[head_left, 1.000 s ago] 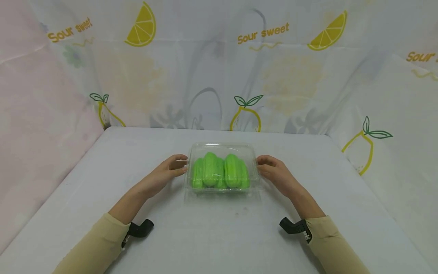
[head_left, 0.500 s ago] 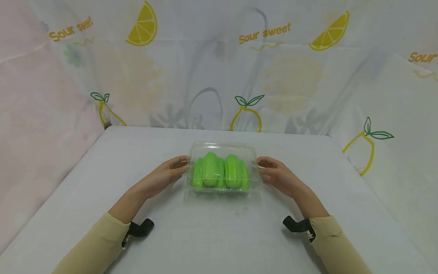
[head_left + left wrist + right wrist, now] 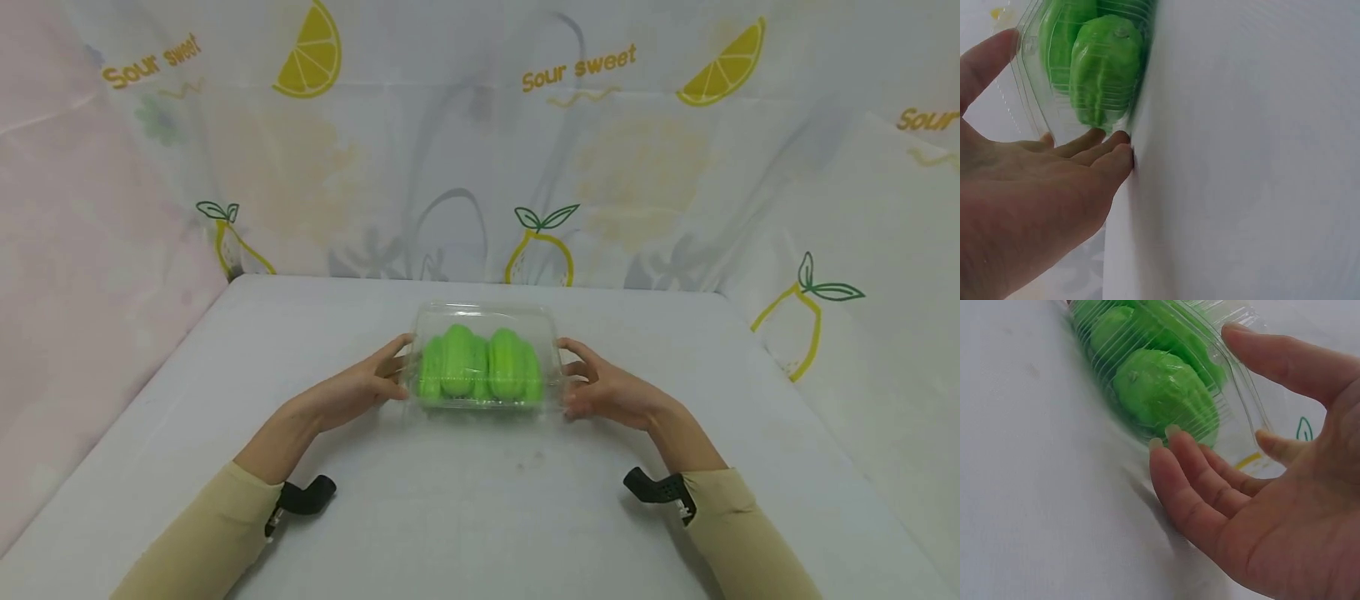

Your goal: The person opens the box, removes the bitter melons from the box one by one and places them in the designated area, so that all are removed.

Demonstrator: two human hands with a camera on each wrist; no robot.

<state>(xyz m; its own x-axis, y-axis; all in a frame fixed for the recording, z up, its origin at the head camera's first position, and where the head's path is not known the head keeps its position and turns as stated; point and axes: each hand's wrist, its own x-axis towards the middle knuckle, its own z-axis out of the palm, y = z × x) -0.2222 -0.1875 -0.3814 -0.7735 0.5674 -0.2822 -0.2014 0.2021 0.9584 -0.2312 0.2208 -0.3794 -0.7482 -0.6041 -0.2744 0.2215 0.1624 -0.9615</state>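
Observation:
A clear plastic clamshell box (image 3: 487,310) stands mid-table in the head view. Inside it lie several bright green, elongated pieces with ribbed skin (image 3: 1166,394), whose exact kind I cannot tell. My left hand (image 3: 348,392) holds the box's left end: the thumb is at the rim and the other fingertips lie against the lower side, as the left wrist view shows. At the opposite end my right hand (image 3: 618,390) holds the box in much the same way, thumb at the rim, fingers at the base. Whether the box's underside touches the table cannot be told.
A white cloth covers the table (image 3: 480,508). Printed fabric (image 3: 420,150) with lemons and lettering hangs behind it and at the sides. Black wrist cameras (image 3: 307,496) sit at both sleeve cuffs.
Both hands have spread thumb and fingers wider at the box's ends. The box has shifted slightly upward in the head view and a little to the left.

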